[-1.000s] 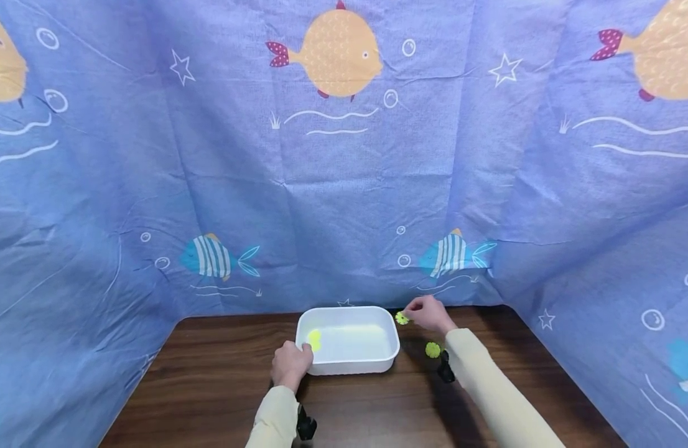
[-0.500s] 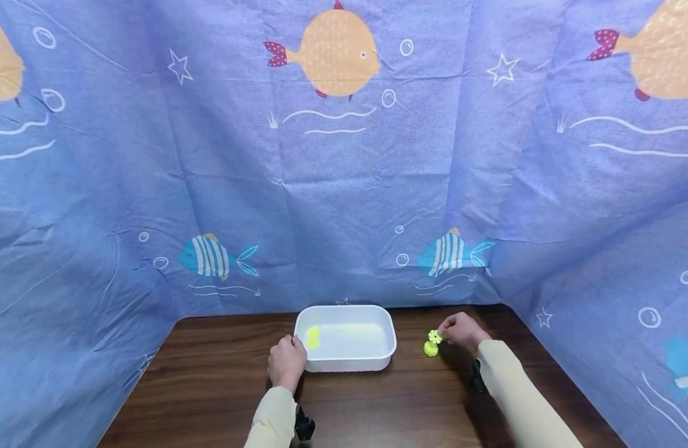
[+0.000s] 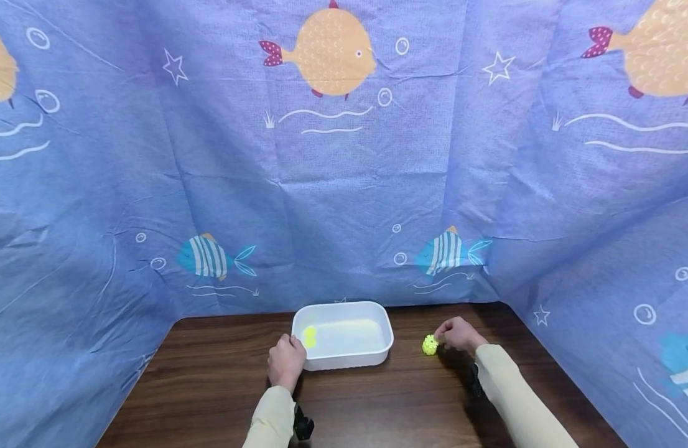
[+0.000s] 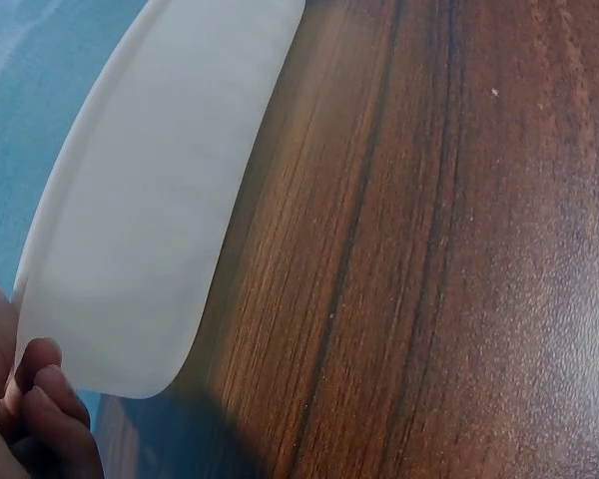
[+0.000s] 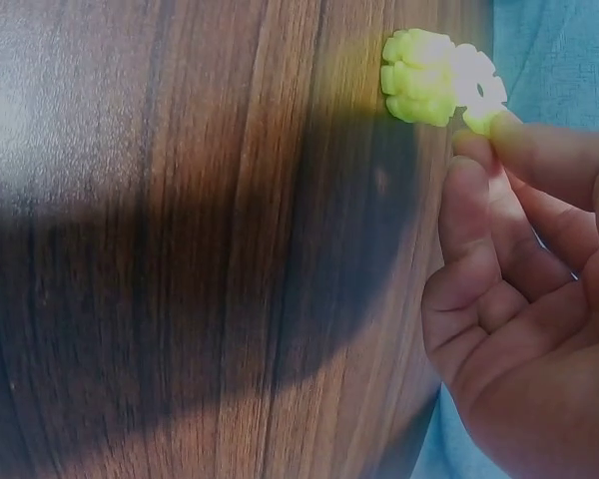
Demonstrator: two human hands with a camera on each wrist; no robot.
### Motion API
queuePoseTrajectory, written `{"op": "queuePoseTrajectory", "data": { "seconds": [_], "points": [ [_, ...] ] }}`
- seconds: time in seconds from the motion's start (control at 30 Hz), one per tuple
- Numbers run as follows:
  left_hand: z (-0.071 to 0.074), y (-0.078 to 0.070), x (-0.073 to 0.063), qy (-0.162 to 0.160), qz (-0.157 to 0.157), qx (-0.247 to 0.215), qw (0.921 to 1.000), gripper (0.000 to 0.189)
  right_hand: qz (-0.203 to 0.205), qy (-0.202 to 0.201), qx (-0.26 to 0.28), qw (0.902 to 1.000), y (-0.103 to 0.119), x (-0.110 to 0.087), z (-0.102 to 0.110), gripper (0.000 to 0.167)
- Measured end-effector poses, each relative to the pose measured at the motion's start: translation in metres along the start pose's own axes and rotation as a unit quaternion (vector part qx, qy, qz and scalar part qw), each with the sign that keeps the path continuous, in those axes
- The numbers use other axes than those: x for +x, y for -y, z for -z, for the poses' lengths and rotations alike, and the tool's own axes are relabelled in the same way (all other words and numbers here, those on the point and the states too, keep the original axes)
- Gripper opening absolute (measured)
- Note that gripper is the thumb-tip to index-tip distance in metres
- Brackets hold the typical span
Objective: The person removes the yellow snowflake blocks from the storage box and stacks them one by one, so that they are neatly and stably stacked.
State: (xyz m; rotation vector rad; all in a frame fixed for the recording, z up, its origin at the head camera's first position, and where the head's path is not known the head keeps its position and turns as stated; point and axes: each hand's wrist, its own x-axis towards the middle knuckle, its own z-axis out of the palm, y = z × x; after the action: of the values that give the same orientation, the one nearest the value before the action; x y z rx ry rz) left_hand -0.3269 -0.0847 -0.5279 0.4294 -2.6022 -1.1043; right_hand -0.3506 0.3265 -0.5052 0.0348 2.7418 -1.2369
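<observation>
At the front left corner of the white plastic tray [image 3: 346,361], my left hand [image 3: 286,361] grips the rim. The left wrist view shows its curled fingers [image 4: 55,399] at the end of the tray wall. Two bright yellow pieces [image 3: 310,336] lie inside, at the tray's left end. Right of the tray, my right hand [image 3: 458,334] pinches a thin yellow-green flower-shaped piece [image 5: 482,85] between thumb and fingertips. That piece is tilted against a short stack of similar flower-shaped pieces [image 5: 417,78] on the table, overlapping its top in the head view.
The dark wood-grain table [image 3: 366,404] reaches a blue fish-print curtain [image 3: 344,205] at the back and sides. Each forearm wears a dark wrist camera [image 3: 303,424] near its cream sleeve.
My right hand has carried the flower-shaped piece from beside the tray's back right corner, rightward and nearer, down onto the stack. My left hand stays at the tray corner.
</observation>
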Motion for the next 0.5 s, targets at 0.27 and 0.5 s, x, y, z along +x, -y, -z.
{"op": "queuePoseTrajectory", "data": {
  "seconds": [0.27,0.5],
  "points": [
    [-0.0014,0.0033,0.0003,0.005,0.001,-0.011,0.9999,0.037,-0.001,0.005,-0.001,1.0,0.0004,0.0006,-0.0019,0.012],
    [-0.001,0.003,-0.0005,0.009,0.005,-0.008,0.9999,0.039,-0.012,0.009,-0.01,0.9998,-0.0006,0.0014,-0.0039,0.012]
  ]
}}
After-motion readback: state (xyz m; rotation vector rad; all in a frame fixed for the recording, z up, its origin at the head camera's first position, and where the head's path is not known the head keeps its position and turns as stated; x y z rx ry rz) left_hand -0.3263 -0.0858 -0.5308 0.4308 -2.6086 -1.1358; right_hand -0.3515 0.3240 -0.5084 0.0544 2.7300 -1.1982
